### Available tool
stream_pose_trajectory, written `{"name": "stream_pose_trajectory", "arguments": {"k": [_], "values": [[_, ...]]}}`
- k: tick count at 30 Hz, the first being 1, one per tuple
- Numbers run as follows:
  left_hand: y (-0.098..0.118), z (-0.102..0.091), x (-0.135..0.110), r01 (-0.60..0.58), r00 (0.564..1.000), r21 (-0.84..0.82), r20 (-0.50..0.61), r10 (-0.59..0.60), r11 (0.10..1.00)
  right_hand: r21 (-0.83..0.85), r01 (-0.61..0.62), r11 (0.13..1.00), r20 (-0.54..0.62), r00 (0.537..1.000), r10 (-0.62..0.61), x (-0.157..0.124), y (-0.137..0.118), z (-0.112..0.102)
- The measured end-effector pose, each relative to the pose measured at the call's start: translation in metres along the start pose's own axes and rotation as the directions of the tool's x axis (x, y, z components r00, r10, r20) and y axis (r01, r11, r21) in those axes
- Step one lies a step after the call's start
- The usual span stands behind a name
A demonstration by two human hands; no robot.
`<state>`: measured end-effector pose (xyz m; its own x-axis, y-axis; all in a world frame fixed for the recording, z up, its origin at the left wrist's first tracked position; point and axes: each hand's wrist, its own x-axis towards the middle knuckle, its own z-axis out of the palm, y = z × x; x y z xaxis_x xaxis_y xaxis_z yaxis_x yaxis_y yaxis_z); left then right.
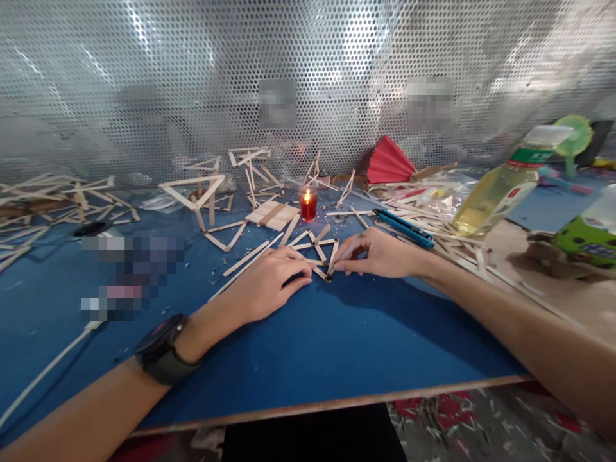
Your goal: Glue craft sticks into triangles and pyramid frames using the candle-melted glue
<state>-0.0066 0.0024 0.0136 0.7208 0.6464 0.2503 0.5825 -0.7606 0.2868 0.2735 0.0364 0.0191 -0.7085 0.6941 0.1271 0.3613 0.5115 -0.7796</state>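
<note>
My right hand pinches a thin, pale pen-like tool, its lower end at a dark, burnt-looking joint of a flat frame of wooden craft sticks. What exactly the tool is, I cannot make out. Beside the frame's left side, my left hand rests palm down, thumb and fingers apart, with fingertips at the sticks. A watch is on the left wrist. Behind the frame a candle burns in a small red glass. Next to it lies a flat stack of craft sticks.
Stick frames stand along the perforated metal wall. To the right are a blue utility knife, loose sticks, a tilted oil bottle and a red folded fan. A white cable crosses the blue table at left.
</note>
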Motion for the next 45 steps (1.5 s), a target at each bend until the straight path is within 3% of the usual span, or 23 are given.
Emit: {"name": "stream_pose_trajectory", "arguments": {"k": [9, 20, 23, 29, 32, 34, 36, 38, 39, 41, 45], "values": [[0.002, -0.002, 0.001, -0.011, 1.000, -0.018, 0.004, 0.011, 1.000, 0.094, -0.066, 0.993, 0.009, 0.998, 0.066, -0.001, 0.000, 0.001], [0.003, -0.002, 0.001, 0.027, 1.000, -0.003, 0.013, -0.026, 1.000, 0.110, -0.009, 0.994, 0.015, 1.000, 0.007, -0.003, 0.000, -0.001], [0.003, -0.002, 0.002, 0.015, 1.000, -0.003, 0.009, -0.015, 1.000, 0.112, 0.002, 0.994, -0.022, 1.000, 0.000, -0.004, -0.005, -0.003], [0.003, -0.001, 0.002, 0.026, 1.000, -0.014, 0.008, -0.026, 1.000, 0.228, -0.062, 0.972, -0.167, 0.981, 0.102, -0.005, -0.004, -0.016], [0.003, 0.000, 0.002, 0.035, 0.999, -0.044, -0.001, -0.035, 0.998, 0.323, -0.039, 0.946, -0.321, 0.935, 0.148, -0.002, 0.008, -0.027], [0.003, 0.000, 0.002, 0.041, 0.999, -0.063, -0.006, -0.042, 0.997, 0.330, -0.003, 0.944, -0.484, 0.858, 0.172, 0.001, 0.019, -0.034], [0.002, 0.000, 0.003, 0.044, 0.999, -0.084, -0.010, -0.045, 0.995, 0.239, -0.014, 0.971, -0.641, 0.749, 0.169, 0.003, 0.028, -0.039], [0.002, 0.000, 0.003, 0.047, 0.999, -0.100, -0.013, -0.048, 0.994, 0.064, -0.077, 0.995, -0.711, 0.696, 0.099, 0.004, 0.034, -0.041], [0.002, 0.000, 0.003, 0.044, 0.999, -0.104, -0.020, -0.047, 0.994, -0.042, -0.109, 0.993, -0.705, 0.707, 0.048, 0.004, 0.036, -0.041], [0.003, 0.001, 0.004, 0.029, 0.998, -0.106, -0.045, -0.034, 0.994, -0.240, -0.155, 0.958, -0.628, 0.777, -0.032, 0.003, 0.038, -0.038], [0.006, 0.000, 0.007, 0.022, 0.994, -0.108, -0.102, -0.033, 0.994, -0.477, -0.186, 0.859, -0.421, 0.906, -0.038, 0.003, 0.041, -0.029]]}}
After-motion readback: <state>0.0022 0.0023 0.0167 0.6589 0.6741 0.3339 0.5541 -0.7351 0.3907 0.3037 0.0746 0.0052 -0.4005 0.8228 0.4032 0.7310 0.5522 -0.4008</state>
